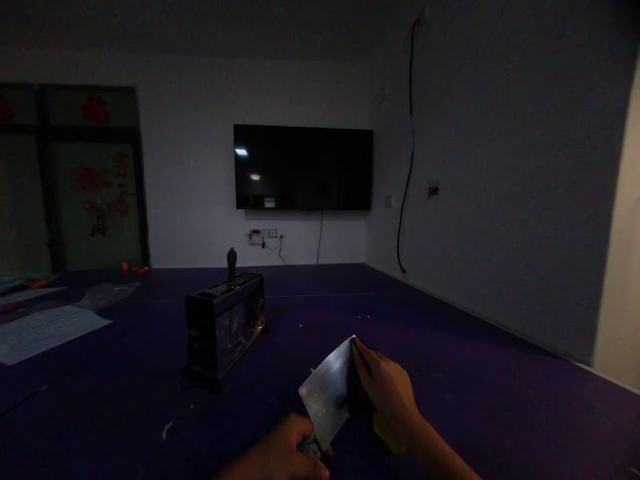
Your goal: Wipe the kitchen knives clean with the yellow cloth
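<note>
Broad metal blade (327, 393) is up off the purple surface (500, 400) as far as I can tell, bottom middle of the frame, between the two hands. Looks like a cleaver, judging by shape.

Left hand (283, 450) at the bottom edge of the frame: grip clamped round the blade's lower end, thumb on top, fingers wrapped. A bit of what looks like a handle (311, 445) shows there, detail too dark. Right hand (387, 387) right of the blade: fingers drawn together at the upper corner, looks pinched on it. Underside hidden by a dark patch; can't tell if cloth or shadow.

Key relation: blade lies up and right of the left grip, down and left of the right fingertips. Neither hand is nearer, both touch. Long axis reads as lower left to upper right, handle end low, far corner pointing up toward the right fingertips. Flat face tilted, bright side facing left.

Yellow item (389, 435) just under the right wrist, mostly covered, can't identify. Black block (235, 330) stands left of centre, well apart from both hands, one dark knob-like handle (231, 265) upright in its top. Papers (53, 330) at the left edge.
</note>
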`<action>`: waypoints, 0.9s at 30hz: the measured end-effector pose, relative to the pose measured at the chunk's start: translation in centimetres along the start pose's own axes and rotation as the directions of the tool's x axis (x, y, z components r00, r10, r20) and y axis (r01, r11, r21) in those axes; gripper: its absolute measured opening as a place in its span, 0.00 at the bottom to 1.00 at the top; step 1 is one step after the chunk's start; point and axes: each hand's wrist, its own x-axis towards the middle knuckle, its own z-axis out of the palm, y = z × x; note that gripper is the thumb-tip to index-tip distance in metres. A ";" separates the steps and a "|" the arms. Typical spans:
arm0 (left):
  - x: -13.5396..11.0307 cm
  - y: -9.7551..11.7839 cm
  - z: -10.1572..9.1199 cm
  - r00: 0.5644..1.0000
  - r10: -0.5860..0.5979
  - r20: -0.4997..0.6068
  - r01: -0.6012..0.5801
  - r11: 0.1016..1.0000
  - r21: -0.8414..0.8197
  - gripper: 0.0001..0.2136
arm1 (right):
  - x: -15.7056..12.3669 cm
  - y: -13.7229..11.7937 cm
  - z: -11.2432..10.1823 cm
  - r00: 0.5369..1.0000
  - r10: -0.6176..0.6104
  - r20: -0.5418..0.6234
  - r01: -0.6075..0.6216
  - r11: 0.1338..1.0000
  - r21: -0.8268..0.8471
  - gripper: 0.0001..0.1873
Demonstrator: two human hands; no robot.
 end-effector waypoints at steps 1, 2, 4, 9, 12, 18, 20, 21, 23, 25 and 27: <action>0.0 -0.1 0.0 1.000 0.009 -0.016 -0.009 1.000 -0.006 0.25 | -0.1 -0.1 0.1 1.000 -0.017 0.006 0.017 1.000 0.000 0.19; 0.1 -0.1 0.1 1.000 0.017 -0.025 -0.018 1.000 -0.015 0.25 | -0.1 -0.3 0.1 0.999 -0.037 0.007 0.037 0.999 0.004 0.19; 0.2 -0.1 0.1 1.000 0.012 -0.016 -0.012 0.999 -0.030 0.25 | -0.3 -0.6 0.2 0.996 -0.084 0.003 0.084 0.996 0.024 0.19; 0.0 0.6 0.4 0.999 -0.023 -0.043 0.021 0.999 -0.044 0.21 | -0.8 -1.5 0.0 0.981 -0.193 0.004 0.192 0.978 0.077 0.20; -0.1 1.2 0.4 0.999 -0.024 -0.048 0.023 1.000 -0.021 0.20 | -1.0 -1.9 -0.1 0.962 -0.272 -0.012 0.272 0.957 0.104 0.20; 0.0 1.2 0.3 0.998 -0.060 -0.030 0.058 0.998 -0.036 0.21 | -0.9 -1.8 -0.1 0.975 -0.220 -0.022 0.221 0.972 0.079 0.19; -0.1 1.2 0.4 0.998 -0.047 -0.043 0.045 0.998 -0.042 0.20 | -0.7 -1.4 -0.2 0.986 -0.161 -0.034 0.163 0.984 0.067 0.19; -0.2 1.2 0.4 0.998 -0.051 -0.040 0.050 0.998 -0.035 0.19 | -0.6 -1.2 -0.3 0.991 -0.129 -0.041 0.131 0.990 0.060 0.19; -0.3 1.6 0.4 0.997 -0.078 -0.018 0.078 0.997 -0.005 0.19 | -0.3 -0.8 -0.5 0.996 -0.067 -0.051 0.070 0.997 0.044 0.18; -0.5 1.9 0.3 0.995 -0.098 -0.019 0.098 0.995 0.030 0.19 | -0.1 -0.4 -0.7 0.998 -0.016 -0.053 0.018 0.999 0.028 0.18; -0.7 2.1 0.3 0.995 -0.092 -0.025 0.093 0.994 0.055 0.19 | 0.1 -0.1 -0.8 0.999 0.016 -0.049 -0.015 1.000 0.013 0.19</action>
